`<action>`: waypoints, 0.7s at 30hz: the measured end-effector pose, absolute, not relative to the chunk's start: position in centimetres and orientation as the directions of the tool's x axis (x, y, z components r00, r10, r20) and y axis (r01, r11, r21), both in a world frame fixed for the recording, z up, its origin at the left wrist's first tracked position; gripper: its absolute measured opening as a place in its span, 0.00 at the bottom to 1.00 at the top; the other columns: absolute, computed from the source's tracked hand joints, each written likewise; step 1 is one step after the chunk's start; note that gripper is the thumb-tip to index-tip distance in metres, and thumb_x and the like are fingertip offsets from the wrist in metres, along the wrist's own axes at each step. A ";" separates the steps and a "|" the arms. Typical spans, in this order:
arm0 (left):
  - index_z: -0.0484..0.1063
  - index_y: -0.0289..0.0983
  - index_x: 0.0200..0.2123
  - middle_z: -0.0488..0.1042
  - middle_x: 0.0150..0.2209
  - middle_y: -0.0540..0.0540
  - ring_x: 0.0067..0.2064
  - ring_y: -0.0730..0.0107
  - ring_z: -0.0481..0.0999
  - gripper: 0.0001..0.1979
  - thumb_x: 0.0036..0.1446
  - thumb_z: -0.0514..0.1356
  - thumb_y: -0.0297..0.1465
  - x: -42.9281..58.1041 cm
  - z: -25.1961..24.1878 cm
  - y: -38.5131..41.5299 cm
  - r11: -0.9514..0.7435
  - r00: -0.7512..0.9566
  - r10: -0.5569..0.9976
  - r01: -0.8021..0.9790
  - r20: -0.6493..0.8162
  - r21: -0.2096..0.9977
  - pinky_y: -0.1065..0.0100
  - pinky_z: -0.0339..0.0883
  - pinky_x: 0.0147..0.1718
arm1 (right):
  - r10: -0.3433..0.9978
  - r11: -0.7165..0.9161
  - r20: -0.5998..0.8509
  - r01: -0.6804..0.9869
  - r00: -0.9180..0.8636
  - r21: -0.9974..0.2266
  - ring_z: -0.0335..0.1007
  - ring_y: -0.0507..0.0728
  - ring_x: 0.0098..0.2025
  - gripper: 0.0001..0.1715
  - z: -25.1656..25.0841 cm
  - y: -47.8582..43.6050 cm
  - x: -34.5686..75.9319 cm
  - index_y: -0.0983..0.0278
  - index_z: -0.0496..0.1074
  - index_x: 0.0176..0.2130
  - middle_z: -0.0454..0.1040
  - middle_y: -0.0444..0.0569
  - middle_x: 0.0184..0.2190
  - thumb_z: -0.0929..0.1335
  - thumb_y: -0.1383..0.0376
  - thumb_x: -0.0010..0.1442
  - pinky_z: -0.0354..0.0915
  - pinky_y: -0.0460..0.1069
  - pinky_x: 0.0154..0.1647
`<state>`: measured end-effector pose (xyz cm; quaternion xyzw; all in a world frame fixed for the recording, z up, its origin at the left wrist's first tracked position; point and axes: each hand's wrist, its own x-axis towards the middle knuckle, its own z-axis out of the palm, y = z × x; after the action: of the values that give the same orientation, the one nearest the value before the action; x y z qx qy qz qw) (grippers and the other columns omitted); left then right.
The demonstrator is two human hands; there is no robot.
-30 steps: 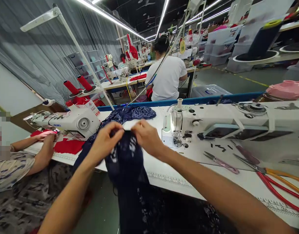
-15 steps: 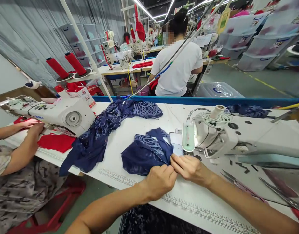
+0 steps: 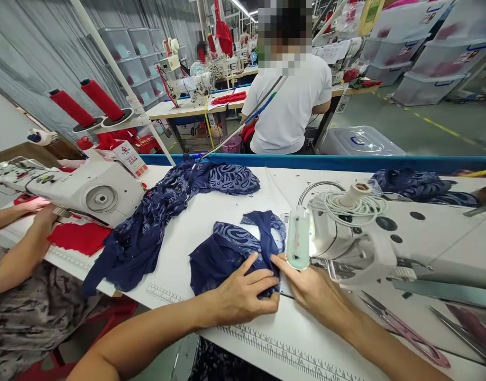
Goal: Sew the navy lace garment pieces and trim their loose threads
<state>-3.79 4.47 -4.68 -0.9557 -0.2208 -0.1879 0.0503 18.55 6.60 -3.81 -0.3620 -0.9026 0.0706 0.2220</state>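
Note:
A navy fabric piece (image 3: 213,264) with a patterned mesh panel lies on the white sewing table (image 3: 230,206), close to the machine's needle area. My left hand (image 3: 246,293) rests on its right part, fingers spread and stretched over the cloth. At the right edge of the same piece, my right hand (image 3: 316,291) has its fingertips closed on the cloth; the thumb is partly hidden. The sewing machine (image 3: 452,238) stands over my right hand, its pale green guard (image 3: 298,241) just above the knuckles.
A navy fabric heap (image 3: 147,233) trails over the front edge at left. Pink-handled scissors (image 3: 409,330) and dark-bladed scissors (image 3: 460,328) lie at right. Beside me, a co-worker's hands (image 3: 44,217) work red cloth at another machine (image 3: 95,196). A person in white (image 3: 288,106) sits ahead.
My left hand has gone from a closed pinch at the fabric's corner to lying spread on it. My right hand has shifted slightly, nearer beneath the guard. The view has moved a little.

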 end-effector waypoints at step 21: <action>0.76 0.42 0.43 0.69 0.58 0.41 0.59 0.54 0.66 0.09 0.64 0.56 0.30 -1.5 -5.3 8.6 -0.842 0.768 0.539 0.505 0.346 0.189 0.37 0.42 0.64 | 0.804 0.564 0.359 0.798 -0.473 -0.213 0.71 0.54 0.26 0.25 -6.0 4.0 22.2 0.60 0.72 0.54 0.77 0.51 0.29 0.57 0.73 0.65 0.62 0.47 0.20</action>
<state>-1.54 8.57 -5.26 -0.9393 -0.2778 -0.1967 -0.0423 22.24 4.00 -6.03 -0.4667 -0.8582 0.0079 0.2136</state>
